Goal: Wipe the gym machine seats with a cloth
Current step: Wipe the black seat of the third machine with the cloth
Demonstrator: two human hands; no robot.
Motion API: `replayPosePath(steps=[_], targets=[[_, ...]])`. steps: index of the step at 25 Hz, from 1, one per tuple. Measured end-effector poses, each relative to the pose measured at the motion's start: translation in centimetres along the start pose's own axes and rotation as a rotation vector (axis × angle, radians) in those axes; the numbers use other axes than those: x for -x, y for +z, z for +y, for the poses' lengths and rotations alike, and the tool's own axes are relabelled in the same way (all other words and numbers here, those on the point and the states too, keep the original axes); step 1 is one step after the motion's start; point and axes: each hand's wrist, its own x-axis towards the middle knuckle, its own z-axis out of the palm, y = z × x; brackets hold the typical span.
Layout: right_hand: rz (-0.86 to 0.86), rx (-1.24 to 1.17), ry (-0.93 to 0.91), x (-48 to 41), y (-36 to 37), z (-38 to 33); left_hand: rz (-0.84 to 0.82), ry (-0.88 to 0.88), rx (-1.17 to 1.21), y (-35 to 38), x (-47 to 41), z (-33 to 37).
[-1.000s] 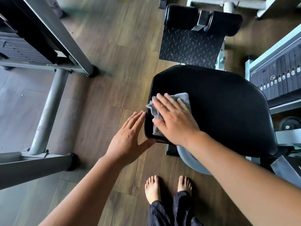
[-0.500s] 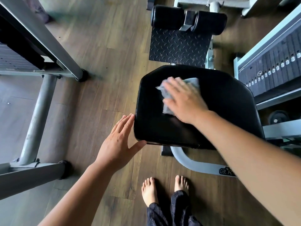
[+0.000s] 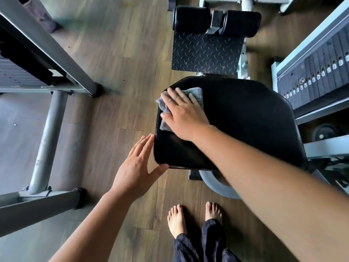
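A black padded seat (image 3: 245, 118) of a gym machine fills the middle of the head view. My right hand (image 3: 184, 114) lies flat with straight fingers on a grey cloth (image 3: 197, 92), pressing it onto the seat's far left corner. Most of the cloth is hidden under the palm; its edges stick out at the top and left. My left hand (image 3: 137, 167) is flat, fingers straight against the seat's left side edge, thumb under the near left corner.
A black checker-plate footrest (image 3: 205, 52) and two black roller pads (image 3: 190, 18) stand beyond the seat. A weight stack (image 3: 319, 72) is on the right, a grey steel frame (image 3: 47, 133) on the left. My bare feet (image 3: 176, 220) stand on the wood floor (image 3: 122, 53).
My right hand has slid the cloth from the seat's middle toward its far left corner. A second ago it was at the near left edge. My left hand stays against the seat's side.
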Motion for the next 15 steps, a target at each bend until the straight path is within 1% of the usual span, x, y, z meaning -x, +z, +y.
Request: replayPosePath(steps=[1,2,4,5,6,7,8,9,11,13,14,15], targets=[[0.011,0.01,-0.037,0.5,-0.5,2.2,-0.001,-0.009,-0.009,-0.1,-0.1,0.0],[0.028,0.029,0.006,0.7,-0.9,4.8,-0.008,-0.022,-0.016,-0.2,-0.1,0.0],[0.075,0.043,0.254,1.0,-1.6,9.2,-0.03,-0.042,-0.025,-0.3,-0.1,0.3],[0.097,0.02,0.383,1.3,-1.5,9.4,-0.034,-0.042,-0.027,-0.4,-0.1,0.3],[0.115,0.006,0.462,1.5,-1.1,7.7,-0.031,-0.038,-0.025,-0.3,0.0,0.3],[0.151,0.004,0.474,1.7,-0.4,4.6,-0.021,-0.027,-0.014,-0.3,0.0,0.2],[0.167,0.001,0.407,2.4,0.3,1.1,-0.008,-0.015,0.0,-0.1,0.0,0.2],[0.163,-0.023,0.301,3.6,0.8,-2.0,0.006,0.001,0.011,0.1,0.0,0.0],[0.063,-0.041,0.067,6.9,1.7,-5.2,0.024,0.023,0.028,0.3,0.0,-0.2],[0.008,-0.034,-0.107,8.3,1.1,-3.2,0.032,0.027,0.028,0.3,-0.1,-0.3],[0.003,-0.025,-0.142,7.5,0.7,-1.1,0.034,0.025,0.015,0.3,-0.1,-0.3],[0.0,-0.001,-0.119,5.9,0.4,1.0,0.028,0.02,-0.002,0.2,-0.1,-0.3]])
